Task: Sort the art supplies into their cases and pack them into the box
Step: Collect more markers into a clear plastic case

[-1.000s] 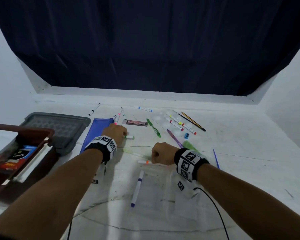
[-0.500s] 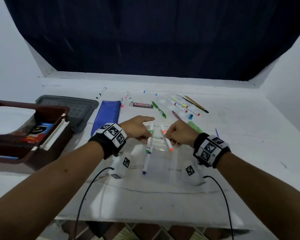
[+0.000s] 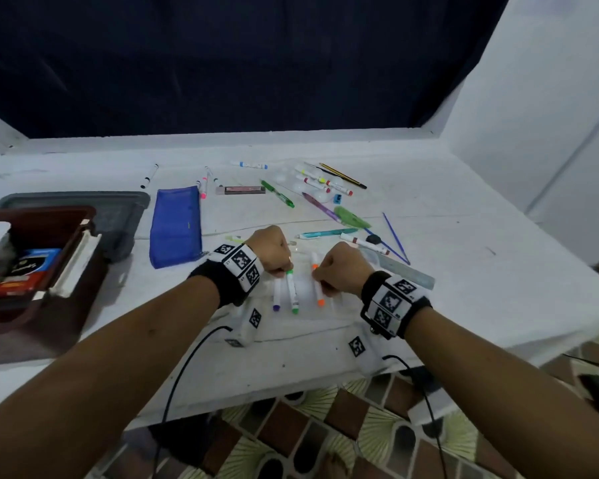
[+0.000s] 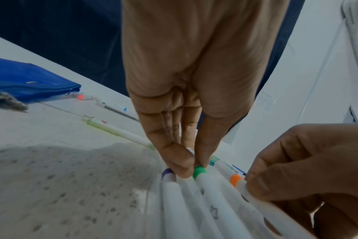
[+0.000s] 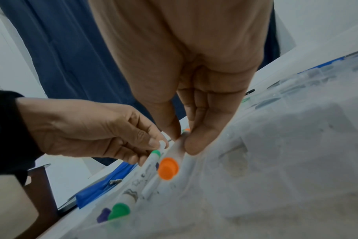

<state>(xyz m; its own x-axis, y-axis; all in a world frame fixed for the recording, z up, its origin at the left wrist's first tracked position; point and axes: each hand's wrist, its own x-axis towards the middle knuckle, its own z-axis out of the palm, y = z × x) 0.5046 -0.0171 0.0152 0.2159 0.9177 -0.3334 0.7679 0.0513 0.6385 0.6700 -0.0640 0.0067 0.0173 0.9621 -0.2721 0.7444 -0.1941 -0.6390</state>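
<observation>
Three white markers lie side by side on a clear plastic case (image 3: 305,318) near the table's front edge: purple-capped (image 3: 276,299), green-capped (image 3: 293,292) and orange-capped (image 3: 317,288). My left hand (image 3: 286,269) pinches the far end of the green marker (image 4: 199,172) between thumb and forefinger. My right hand (image 3: 320,278) pinches the orange marker (image 4: 235,180) near its far end. In the right wrist view the orange cap (image 5: 168,168) points at the camera, beside the case's cloudy plastic (image 5: 276,161).
A blue pouch (image 3: 175,226) lies left of the hands. Further left stand a brown box (image 3: 32,292) with items inside and a grey lid (image 3: 118,209). Several pens, markers and pencils (image 3: 312,181) are scattered at the back. A ruler (image 3: 405,271) lies at the right.
Both hands picked up the green and orange markers, carried them to the clear case and laid them parallel to the purple one. The head view has tilted down.
</observation>
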